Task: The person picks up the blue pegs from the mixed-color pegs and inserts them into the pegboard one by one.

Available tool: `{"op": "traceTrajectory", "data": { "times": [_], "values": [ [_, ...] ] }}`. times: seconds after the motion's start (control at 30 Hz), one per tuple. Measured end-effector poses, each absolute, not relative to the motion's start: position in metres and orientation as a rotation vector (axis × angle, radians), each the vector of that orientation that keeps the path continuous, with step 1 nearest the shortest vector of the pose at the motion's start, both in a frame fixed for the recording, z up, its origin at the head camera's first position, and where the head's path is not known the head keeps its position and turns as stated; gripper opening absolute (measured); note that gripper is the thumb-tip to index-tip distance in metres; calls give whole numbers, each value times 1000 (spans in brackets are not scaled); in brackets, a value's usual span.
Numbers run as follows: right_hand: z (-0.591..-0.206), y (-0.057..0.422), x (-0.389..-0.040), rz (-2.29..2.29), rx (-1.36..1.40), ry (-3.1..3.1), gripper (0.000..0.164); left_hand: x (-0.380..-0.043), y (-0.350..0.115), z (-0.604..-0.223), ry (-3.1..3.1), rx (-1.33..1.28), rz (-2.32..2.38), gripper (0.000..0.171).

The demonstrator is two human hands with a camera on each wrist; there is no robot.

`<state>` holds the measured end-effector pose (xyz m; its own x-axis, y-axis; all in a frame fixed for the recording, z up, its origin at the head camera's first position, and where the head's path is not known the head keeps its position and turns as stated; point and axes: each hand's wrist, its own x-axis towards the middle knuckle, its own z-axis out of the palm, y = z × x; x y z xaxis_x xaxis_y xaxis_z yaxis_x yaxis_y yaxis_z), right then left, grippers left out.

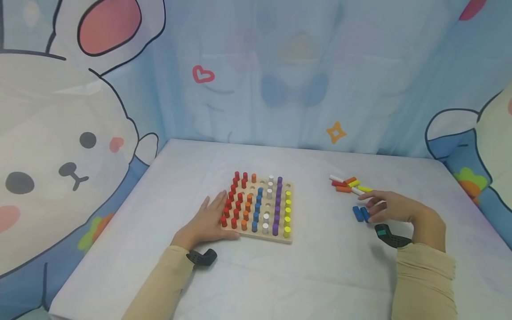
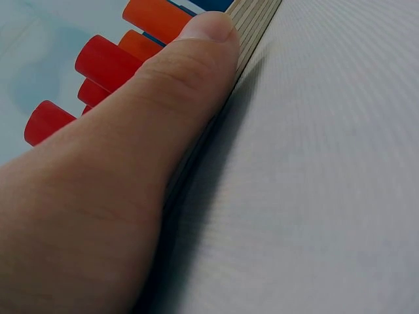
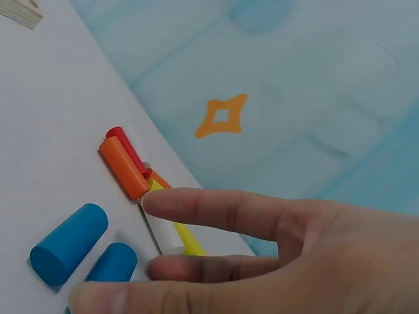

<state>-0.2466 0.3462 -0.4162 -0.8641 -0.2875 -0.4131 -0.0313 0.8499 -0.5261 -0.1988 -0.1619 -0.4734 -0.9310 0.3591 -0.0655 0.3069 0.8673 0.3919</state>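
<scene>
A wooden pegboard (image 1: 260, 237) stands on the table, filled with rows of red, orange, blue, white, purple and yellow pegs. My left hand (image 1: 206, 224) rests against its left side and near corner, fingers extended. In the left wrist view the thumb (image 2: 190, 72) presses along the board's edge, close to an orange peg (image 2: 154, 18). My right hand (image 1: 390, 206) hovers over loose pegs at the right, fingers slightly bent and apart, holding nothing. Two blue pegs (image 3: 69, 243) lie by its thumb; the thumb partly hides one of them.
Beyond the blue pegs lies a small pile of loose pegs, including an orange peg (image 3: 123, 167), a red peg (image 3: 126, 145), white and yellow ones. A white cloth covers the table (image 1: 316, 271). A printed blue curtain (image 1: 248, 111) hangs along the back.
</scene>
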Motion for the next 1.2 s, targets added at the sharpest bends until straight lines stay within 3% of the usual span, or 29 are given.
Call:
{"op": "traceTrajectory", "data": {
  "times": [0.13,0.63,1.2],
  "values": [
    [-417,346,-248,-714,-215,2526,84,-200,-162,-474,2908,521,561,126],
    [-418,337,-251,-647,-171,2530,63,-202,-162,-475,2918,535,541,127],
    [-414,333,-252,-586,-128,2554,59,-200,-162,-474,2913,550,547,125]
  ]
}}
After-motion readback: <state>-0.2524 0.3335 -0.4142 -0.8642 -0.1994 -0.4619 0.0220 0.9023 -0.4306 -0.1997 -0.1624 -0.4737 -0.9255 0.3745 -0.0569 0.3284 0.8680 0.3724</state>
